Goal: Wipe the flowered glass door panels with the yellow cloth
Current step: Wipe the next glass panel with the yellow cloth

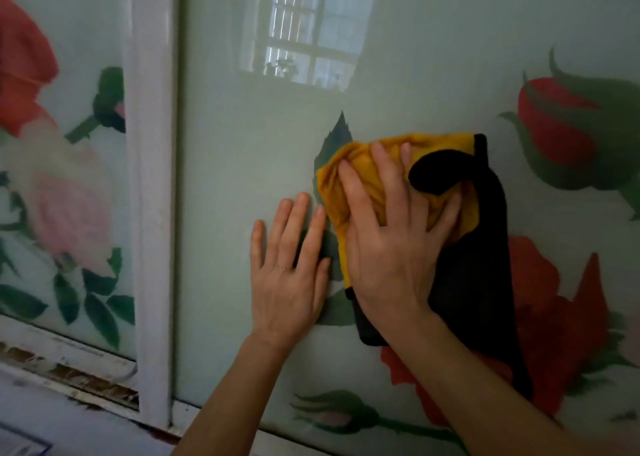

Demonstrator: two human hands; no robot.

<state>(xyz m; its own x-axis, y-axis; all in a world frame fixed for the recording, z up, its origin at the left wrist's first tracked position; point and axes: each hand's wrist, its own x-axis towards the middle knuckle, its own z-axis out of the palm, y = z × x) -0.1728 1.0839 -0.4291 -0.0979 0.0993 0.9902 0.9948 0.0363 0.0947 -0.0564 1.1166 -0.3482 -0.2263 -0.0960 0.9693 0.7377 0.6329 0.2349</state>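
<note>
Hands, two, spread flat on glass panel [242, 178] (two seen): right hand [391, 248] presses one yellow cloth [360, 165], left hand [287, 272] at 9 o'clock.

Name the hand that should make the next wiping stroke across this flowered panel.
Right. The right hand presses the yellow cloth flat against the glass panel, fingers spread over it. The left hand rests bare on the glass beside the cloth, holding nothing.
</note>
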